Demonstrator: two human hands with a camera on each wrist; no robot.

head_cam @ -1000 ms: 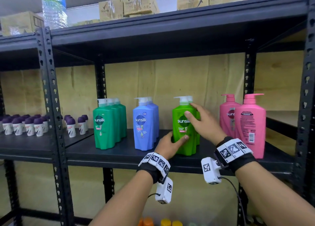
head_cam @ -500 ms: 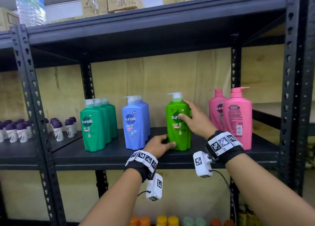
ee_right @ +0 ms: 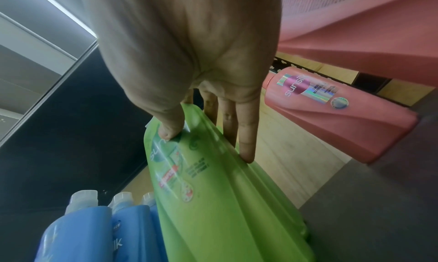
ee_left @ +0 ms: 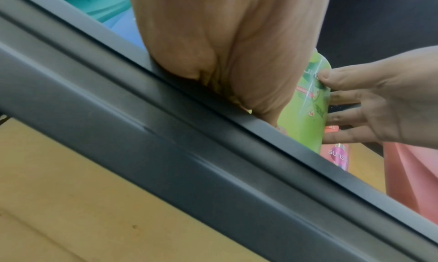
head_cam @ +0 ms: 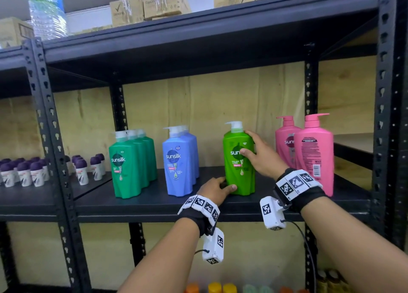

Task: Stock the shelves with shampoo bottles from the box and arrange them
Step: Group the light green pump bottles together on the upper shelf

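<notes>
A light green shampoo bottle [head_cam: 239, 160] stands upright on the black shelf [head_cam: 154, 202], between the blue row and the pink bottles. My right hand [head_cam: 254, 149] holds its upper right side, thumb on the front label and fingers [ee_right: 246, 149] along the far side. My left hand [head_cam: 218, 188] grips the base at the lower left, thumb on the front. In the left wrist view my left hand [ee_left: 225, 50] rests on the shelf edge and hides most of the green bottle [ee_left: 305, 120]. No box is in view.
Three dark green bottles [head_cam: 130, 167] and a row of blue bottles [head_cam: 178, 164] stand to the left, two pink bottles [head_cam: 313, 153] to the right. Small roll-ons [head_cam: 24, 173] fill the neighbouring shelf. Cardboard cartons [head_cam: 152, 5] sit on top. A steel upright [head_cam: 384, 138] bounds the right.
My left hand slid from the bottle's lower body down to its base. A second green bottle that showed behind it a second ago is no longer visible. My right hand kept its hold.
</notes>
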